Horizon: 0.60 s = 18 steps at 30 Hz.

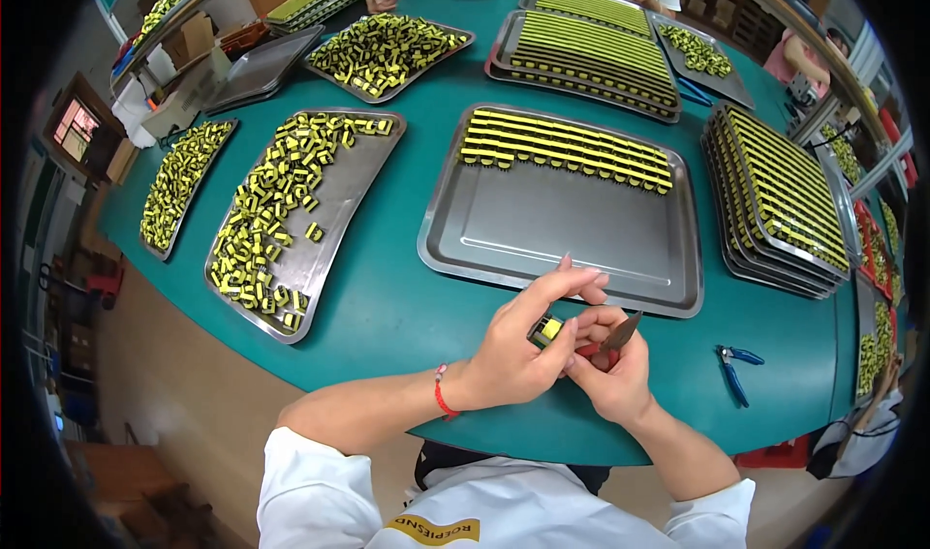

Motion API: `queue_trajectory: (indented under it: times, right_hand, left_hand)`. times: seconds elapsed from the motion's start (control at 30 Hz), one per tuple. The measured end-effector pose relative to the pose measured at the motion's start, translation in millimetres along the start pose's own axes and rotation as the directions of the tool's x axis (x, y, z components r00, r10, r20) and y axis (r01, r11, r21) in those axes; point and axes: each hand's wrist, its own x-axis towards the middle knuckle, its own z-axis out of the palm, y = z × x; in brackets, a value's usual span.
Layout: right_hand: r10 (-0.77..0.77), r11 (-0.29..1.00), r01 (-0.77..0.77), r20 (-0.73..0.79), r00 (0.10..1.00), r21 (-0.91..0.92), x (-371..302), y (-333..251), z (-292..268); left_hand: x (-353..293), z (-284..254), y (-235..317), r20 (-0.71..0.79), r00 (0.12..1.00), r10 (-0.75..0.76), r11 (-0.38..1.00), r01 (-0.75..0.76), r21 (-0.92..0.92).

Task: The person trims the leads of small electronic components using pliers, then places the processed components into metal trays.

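Observation:
My left hand, a red cord bracelet at its wrist, is closed around a small yellow-and-black component that looks like a coil or transformer. Close beside it, my right hand grips a small tool with a dark pointed metal blade and a red part near the fingers. The fingers of both hands nearly meet, so their contact points are partly hidden. Just beyond them lies a metal tray, with rows of the same components lined up along its far side.
Loose components fill a tray on the left, a narrower one beside it and another farther back. Stacked full trays stand right; more lie behind. Blue-handled cutters rest at right. Other people sit across the green table.

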Motion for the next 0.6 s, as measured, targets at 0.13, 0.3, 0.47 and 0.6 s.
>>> queue_trajectory:
  times: [0.13, 0.3, 0.47, 0.6]
  right_hand:
    - [-0.01, 0.999, 0.011, -0.027, 1.0, 0.034, -2, -1, 1]
    - [0.074, 0.996, -0.07, -0.07, 0.995, 0.052, -5, -1, -3]
    - [0.048, 0.999, -0.047, -0.029, 0.998, 0.016, 0, -3, -4]
    - [-0.015, 0.999, 0.015, -0.002, 1.0, -0.04, -3, 2, -9]
  left_hand:
    - [-2, 4, 1, 0.014, 0.999, 0.044, 0.997, -0.045, 0.064]
    - [-2, 6, -3, 0.038, 0.998, 0.049, 0.998, -0.051, 0.045]
    - [2, 0, -3, 0.074, 0.99, 0.122, 0.99, -0.127, 0.062]
    - [6, 2, -6, 0.101, 0.982, 0.161, 0.985, -0.166, 0.042]
